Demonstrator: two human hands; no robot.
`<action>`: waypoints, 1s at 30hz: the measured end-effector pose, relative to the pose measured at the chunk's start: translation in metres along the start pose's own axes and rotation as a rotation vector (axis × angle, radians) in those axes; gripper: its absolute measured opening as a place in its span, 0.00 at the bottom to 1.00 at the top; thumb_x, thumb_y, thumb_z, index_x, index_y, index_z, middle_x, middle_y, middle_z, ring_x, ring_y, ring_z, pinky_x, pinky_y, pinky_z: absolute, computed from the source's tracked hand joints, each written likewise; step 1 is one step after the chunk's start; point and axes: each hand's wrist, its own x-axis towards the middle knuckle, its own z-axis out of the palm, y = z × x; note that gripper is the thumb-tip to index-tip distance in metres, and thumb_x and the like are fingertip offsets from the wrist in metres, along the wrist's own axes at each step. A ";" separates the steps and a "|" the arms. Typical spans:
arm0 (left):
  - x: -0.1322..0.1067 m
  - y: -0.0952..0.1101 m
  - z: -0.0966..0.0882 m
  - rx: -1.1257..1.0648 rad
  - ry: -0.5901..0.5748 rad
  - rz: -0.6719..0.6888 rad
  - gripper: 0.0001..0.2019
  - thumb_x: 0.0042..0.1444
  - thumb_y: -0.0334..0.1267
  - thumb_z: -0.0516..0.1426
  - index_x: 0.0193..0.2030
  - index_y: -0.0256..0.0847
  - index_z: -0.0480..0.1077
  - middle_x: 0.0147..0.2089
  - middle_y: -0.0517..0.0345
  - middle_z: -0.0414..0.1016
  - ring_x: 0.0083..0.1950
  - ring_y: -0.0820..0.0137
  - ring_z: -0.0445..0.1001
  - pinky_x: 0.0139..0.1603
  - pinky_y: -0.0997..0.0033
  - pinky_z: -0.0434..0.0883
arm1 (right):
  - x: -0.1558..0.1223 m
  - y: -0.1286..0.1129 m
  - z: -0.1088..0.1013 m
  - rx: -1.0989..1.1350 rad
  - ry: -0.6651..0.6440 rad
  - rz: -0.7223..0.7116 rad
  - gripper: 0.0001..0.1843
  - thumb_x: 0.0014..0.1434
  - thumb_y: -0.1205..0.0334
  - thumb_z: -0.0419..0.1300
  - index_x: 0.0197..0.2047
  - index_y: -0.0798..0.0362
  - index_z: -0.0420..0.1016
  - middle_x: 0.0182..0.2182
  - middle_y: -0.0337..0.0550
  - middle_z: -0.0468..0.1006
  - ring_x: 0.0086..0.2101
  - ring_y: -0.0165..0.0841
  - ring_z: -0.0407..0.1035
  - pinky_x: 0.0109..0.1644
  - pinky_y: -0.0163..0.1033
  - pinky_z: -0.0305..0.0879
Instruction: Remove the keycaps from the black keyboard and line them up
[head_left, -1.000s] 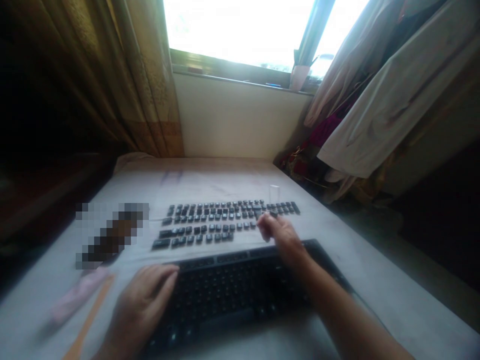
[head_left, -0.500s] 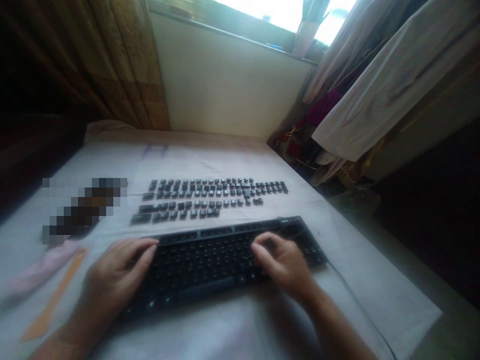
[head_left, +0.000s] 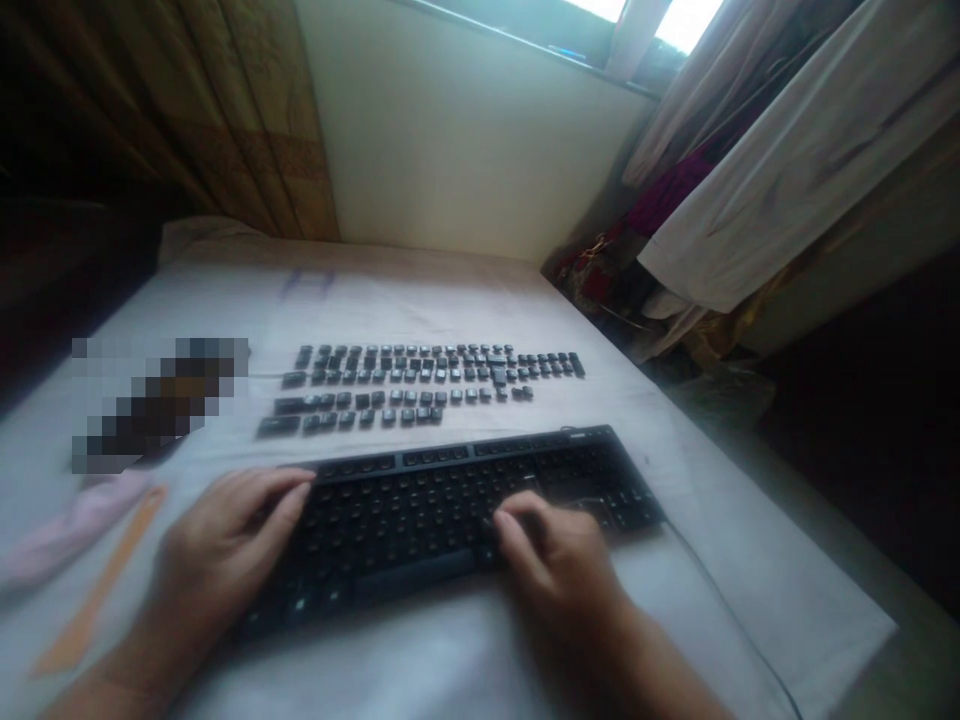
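A black keyboard (head_left: 409, 510) lies slightly slanted across the near part of the cloth-covered surface. Most of its key positions show bare, while a long space bar and a few keys sit along the near edge. My left hand (head_left: 221, 535) is closed at the keyboard's left end, thumb and fingertips at its upper left corner. Over the lower right part of the board, my right hand (head_left: 562, 550) has thumb and forefinger pinched together; anything between them is hidden. Beyond the keyboard, loose black keycaps (head_left: 425, 376) are laid out in rows.
To the left lie a pixelated dark object (head_left: 161, 400), a pink cloth (head_left: 82, 530) and a flat orange strip (head_left: 101, 590). The keyboard's cable (head_left: 727, 610) trails off the near right. Clothes (head_left: 750, 220) hang at the right, past the surface's edge.
My right hand has moved nearer to me and slightly left over the keyboard, still pinched. My left hand keeps its hold at the left end. The view has shifted a little.
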 end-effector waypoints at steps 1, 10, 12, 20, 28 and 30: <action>0.000 0.000 0.000 0.001 0.000 0.004 0.10 0.62 0.46 0.54 0.38 0.46 0.74 0.35 0.59 0.80 0.36 0.64 0.79 0.44 0.66 0.73 | 0.000 0.000 0.001 -0.007 0.002 -0.018 0.12 0.64 0.64 0.52 0.30 0.53 0.72 0.18 0.37 0.76 0.18 0.28 0.71 0.24 0.30 0.63; -0.001 -0.002 0.001 0.038 -0.031 0.079 0.10 0.63 0.44 0.54 0.41 0.44 0.74 0.37 0.57 0.80 0.39 0.63 0.78 0.45 0.64 0.72 | 0.003 0.004 0.010 0.048 0.138 -0.093 0.14 0.65 0.66 0.51 0.27 0.52 0.69 0.17 0.35 0.71 0.16 0.26 0.67 0.23 0.29 0.61; -0.001 -0.001 0.002 0.050 -0.028 0.101 0.10 0.63 0.43 0.54 0.41 0.43 0.74 0.37 0.56 0.80 0.38 0.63 0.78 0.45 0.64 0.73 | 0.000 0.005 0.012 0.142 0.156 0.002 0.15 0.65 0.64 0.51 0.27 0.52 0.69 0.16 0.34 0.70 0.16 0.26 0.67 0.22 0.29 0.61; 0.003 0.001 -0.002 0.082 0.004 0.114 0.11 0.64 0.45 0.52 0.40 0.45 0.74 0.36 0.57 0.81 0.37 0.63 0.79 0.43 0.65 0.74 | -0.004 0.008 0.016 0.479 0.236 0.343 0.19 0.68 0.52 0.51 0.28 0.52 0.69 0.14 0.34 0.71 0.13 0.27 0.66 0.15 0.28 0.60; 0.001 0.074 -0.007 -0.187 -0.202 0.135 0.08 0.62 0.43 0.58 0.45 0.48 0.74 0.38 0.60 0.82 0.38 0.67 0.79 0.40 0.71 0.73 | 0.005 -0.030 0.003 0.225 0.256 -0.150 0.12 0.66 0.67 0.51 0.31 0.51 0.69 0.18 0.34 0.73 0.17 0.27 0.68 0.21 0.30 0.62; -0.002 0.091 -0.002 -0.306 -0.317 0.025 0.09 0.61 0.45 0.58 0.45 0.48 0.75 0.37 0.60 0.81 0.36 0.69 0.79 0.38 0.73 0.73 | 0.005 -0.039 0.003 0.168 0.272 -0.217 0.11 0.66 0.68 0.51 0.32 0.51 0.69 0.20 0.35 0.75 0.20 0.28 0.71 0.25 0.31 0.64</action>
